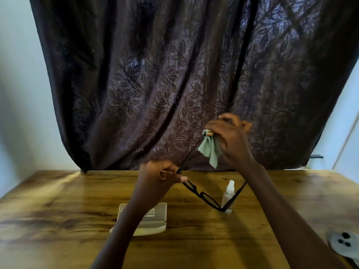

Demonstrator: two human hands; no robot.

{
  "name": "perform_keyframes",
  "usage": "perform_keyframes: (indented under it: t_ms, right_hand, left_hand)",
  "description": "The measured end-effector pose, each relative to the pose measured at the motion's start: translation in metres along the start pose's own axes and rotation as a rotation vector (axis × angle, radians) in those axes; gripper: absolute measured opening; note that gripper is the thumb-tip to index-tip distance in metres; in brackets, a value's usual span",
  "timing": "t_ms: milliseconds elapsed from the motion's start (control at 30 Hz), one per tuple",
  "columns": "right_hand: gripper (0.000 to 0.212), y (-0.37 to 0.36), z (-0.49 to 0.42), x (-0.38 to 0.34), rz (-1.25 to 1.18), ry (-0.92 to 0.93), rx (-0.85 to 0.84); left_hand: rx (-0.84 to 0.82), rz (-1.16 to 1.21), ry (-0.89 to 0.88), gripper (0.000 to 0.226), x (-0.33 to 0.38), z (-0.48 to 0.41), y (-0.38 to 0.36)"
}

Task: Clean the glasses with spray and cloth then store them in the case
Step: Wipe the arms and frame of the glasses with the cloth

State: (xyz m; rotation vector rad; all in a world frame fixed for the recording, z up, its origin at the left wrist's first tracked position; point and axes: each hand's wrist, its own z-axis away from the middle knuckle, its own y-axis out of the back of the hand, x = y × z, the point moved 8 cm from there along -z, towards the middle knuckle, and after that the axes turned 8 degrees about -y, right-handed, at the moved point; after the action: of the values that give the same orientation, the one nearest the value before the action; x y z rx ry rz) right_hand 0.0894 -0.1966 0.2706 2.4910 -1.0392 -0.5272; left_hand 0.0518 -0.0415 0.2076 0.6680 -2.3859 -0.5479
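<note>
A wooden table (58, 200) carries an open case (155, 216) and, right of the case, a spray bottle (229, 193). Above the case, the left hand (161, 174) pinches the glasses (206, 199) by their hinge; the right hand (231, 138) squeezes a green cloth (210, 148), seemingly around one temple tip.

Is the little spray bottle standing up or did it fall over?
Standing up. The spray bottle sits upright on the table, nozzle on top, behind the glasses.
</note>
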Motion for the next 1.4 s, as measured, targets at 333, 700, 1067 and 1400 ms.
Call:
perform_keyframes:
  t_ms: [333,700,1067,1400]
  right_hand:
    - [0.016,0.061,0.002,0.019,-0.337,-0.319,0.412]
    - [0.016,0.015,0.152,0.049,-0.904,-0.965,0.162]
    - [0.02,-0.006,0.14,0.035,-0.995,-0.945,0.036]
    - [0.018,-0.013,0.136,0.036,-1.055,-0.955,-0.029]
  left_hand:
    - [0.245,0.507,0.521,0.005,-0.041,0.051,-0.01]
    - [0.495,1.074,0.93,0.005,-0.058,0.082,-0.032]
    - [0.357,0.993,0.922,0.014,-0.045,0.072,-0.026]
    - [0.263,1.228,0.956,0.02,-0.033,0.07,-0.027]
